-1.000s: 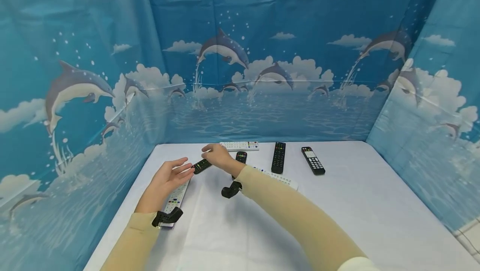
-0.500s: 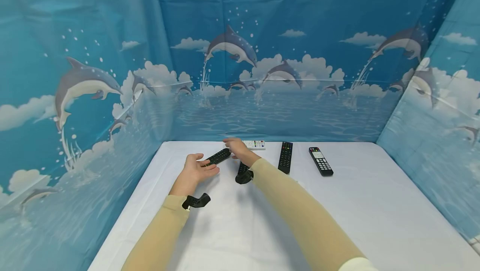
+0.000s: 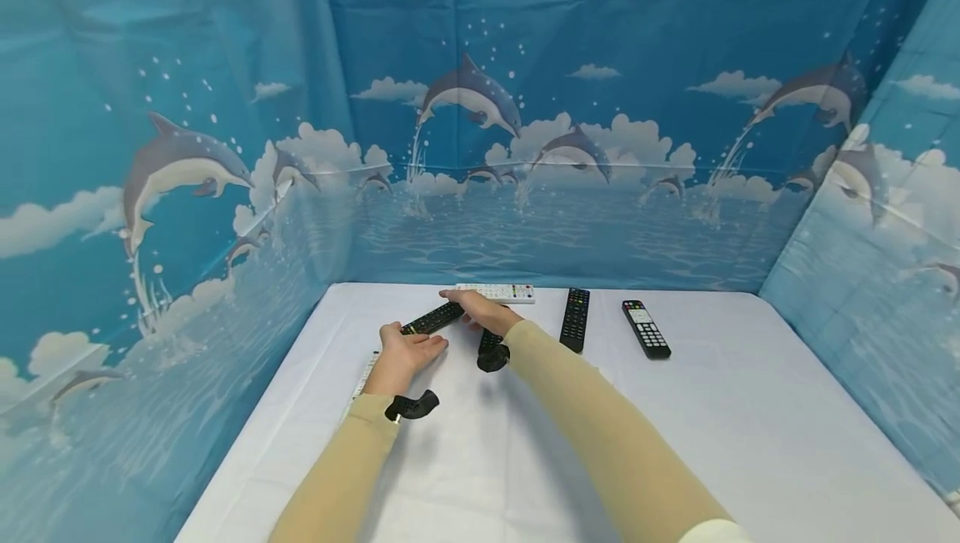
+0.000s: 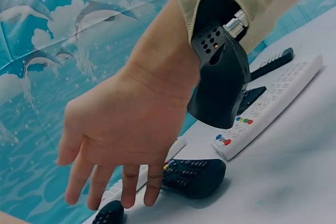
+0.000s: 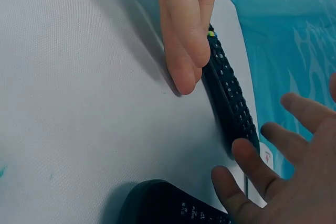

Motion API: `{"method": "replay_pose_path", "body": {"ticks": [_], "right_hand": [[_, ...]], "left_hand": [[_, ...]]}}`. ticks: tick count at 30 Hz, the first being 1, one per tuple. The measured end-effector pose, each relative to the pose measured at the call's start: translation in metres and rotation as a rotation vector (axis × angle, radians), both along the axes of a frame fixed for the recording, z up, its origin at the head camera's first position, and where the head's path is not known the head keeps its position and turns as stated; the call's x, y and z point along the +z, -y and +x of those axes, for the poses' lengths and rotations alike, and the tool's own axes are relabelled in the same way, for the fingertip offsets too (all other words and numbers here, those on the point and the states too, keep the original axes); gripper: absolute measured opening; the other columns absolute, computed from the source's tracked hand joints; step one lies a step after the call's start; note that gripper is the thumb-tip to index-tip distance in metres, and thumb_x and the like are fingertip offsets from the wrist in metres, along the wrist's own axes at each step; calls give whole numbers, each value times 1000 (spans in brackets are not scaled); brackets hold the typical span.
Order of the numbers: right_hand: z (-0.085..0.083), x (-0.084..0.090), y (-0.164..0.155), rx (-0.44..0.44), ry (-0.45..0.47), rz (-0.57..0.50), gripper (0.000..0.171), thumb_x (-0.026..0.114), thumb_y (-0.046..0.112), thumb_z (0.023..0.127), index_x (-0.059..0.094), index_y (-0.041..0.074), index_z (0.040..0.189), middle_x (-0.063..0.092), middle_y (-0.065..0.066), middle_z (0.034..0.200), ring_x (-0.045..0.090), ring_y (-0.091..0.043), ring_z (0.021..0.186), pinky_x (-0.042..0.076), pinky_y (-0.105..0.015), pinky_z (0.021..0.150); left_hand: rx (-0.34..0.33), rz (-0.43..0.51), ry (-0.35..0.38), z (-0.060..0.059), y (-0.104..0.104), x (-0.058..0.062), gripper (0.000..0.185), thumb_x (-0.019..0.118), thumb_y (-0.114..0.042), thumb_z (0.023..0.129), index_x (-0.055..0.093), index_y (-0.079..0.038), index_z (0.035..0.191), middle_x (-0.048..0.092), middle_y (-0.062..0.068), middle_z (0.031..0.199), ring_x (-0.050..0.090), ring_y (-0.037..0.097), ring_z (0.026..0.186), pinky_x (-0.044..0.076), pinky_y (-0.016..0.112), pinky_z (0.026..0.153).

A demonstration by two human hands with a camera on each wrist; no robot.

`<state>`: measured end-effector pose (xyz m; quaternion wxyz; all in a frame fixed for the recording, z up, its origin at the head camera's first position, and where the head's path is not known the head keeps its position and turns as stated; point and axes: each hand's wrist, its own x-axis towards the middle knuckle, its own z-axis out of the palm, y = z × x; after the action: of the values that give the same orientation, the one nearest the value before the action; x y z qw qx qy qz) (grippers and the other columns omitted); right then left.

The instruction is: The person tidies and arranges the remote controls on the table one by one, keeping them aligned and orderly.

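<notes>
A black remote control (image 3: 432, 319) lies aslant on the white-covered table, between my two hands. At its near left end is my left hand (image 3: 405, 355), palm up, fingers straight and their tips right at the remote's side. My right hand (image 3: 487, 314) hovers by the far right end, its fingers (image 5: 252, 166) spread and loosely bent, nothing gripped. In the left wrist view the left palm (image 4: 131, 114) faces the camera, fingers pointing down in front of the remotes. Another black remote (image 3: 490, 341) is partly hidden beneath the right wrist.
A white remote (image 3: 502, 293) lies along the back edge. Two black remotes, one (image 3: 575, 319) upright in view and one (image 3: 647, 330) tilted, lie to the right. Another white remote (image 3: 365, 374) shows beside the left wrist. A dolphin-print curtain (image 3: 570, 226) encloses the table.
The left hand has moved right, closer to the black remote. The right hand has shifted slightly right and uncovered more of that remote. The head view has turned a little left.
</notes>
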<state>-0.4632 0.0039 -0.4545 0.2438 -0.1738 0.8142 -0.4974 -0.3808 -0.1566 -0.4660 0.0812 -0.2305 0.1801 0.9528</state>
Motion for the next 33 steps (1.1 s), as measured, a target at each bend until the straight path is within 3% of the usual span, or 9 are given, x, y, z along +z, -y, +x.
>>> {"method": "replay_pose_path", "body": {"ticks": [6,13,16,20,23,26,28,31,33], "right_hand": [[3,3,0,69,-37,63,55,27,44,109,35,22,159,24,-13,163,48,-45,112,41,-61,99],[-2,-1,0,56,-132,123,53,28,37,109,42,14,155,41,-18,153,43,-33,66,49,-57,88],[-3,-3,2,12,-165,110,52,31,35,109,48,6,150,53,-20,141,42,-27,58,51,-55,83],[-2,-10,5,-48,-144,71,46,41,30,107,59,1,138,64,-21,118,46,-23,61,53,-51,75],[1,-17,8,-68,-156,85,38,51,23,104,65,-1,131,67,-23,100,49,-21,60,53,-44,67],[2,-24,12,-103,-189,130,30,58,16,101,71,1,124,68,-21,87,52,-20,60,54,-38,64],[3,-25,13,-128,-199,152,27,62,14,99,73,2,121,71,-17,88,57,-20,64,55,-36,65],[5,-23,14,-149,-189,150,25,65,12,97,75,2,117,73,-13,93,62,-21,71,57,-36,67],[6,-20,13,-146,-169,132,24,66,11,96,75,2,117,73,-12,96,64,-20,74,57,-36,71]], "left_hand": [[27,5,-55,6,-3,-8,78,13,-49,106,-11,8,155,-7,29,163,-1,39,152,10,49,123],[75,-21,-80,7,-5,-9,74,8,-47,106,-9,3,158,-4,32,162,2,41,151,12,49,123],[86,-2,-70,6,-4,-9,74,7,-50,105,-5,0,159,-1,33,161,5,41,151,12,49,123],[67,-13,-77,5,-2,-9,71,10,-46,107,-5,-1,160,1,33,161,8,41,151,12,49,123],[43,-110,-102,4,-1,-10,61,16,-31,110,-3,0,159,1,31,162,11,43,149,17,52,121],[-41,-350,-185,8,1,-13,55,26,-7,111,3,2,159,4,28,163,18,45,147,26,52,118],[-74,-441,-175,7,1,-12,56,33,1,108,10,3,159,10,30,162,24,45,146,31,50,116],[-120,-514,-130,4,0,-10,53,40,2,107,21,7,156,21,34,156,32,43,143,36,46,114],[-96,-463,-56,-3,-3,-6,52,41,0,106,25,8,154,27,35,153,33,42,142,36,45,114]]}}
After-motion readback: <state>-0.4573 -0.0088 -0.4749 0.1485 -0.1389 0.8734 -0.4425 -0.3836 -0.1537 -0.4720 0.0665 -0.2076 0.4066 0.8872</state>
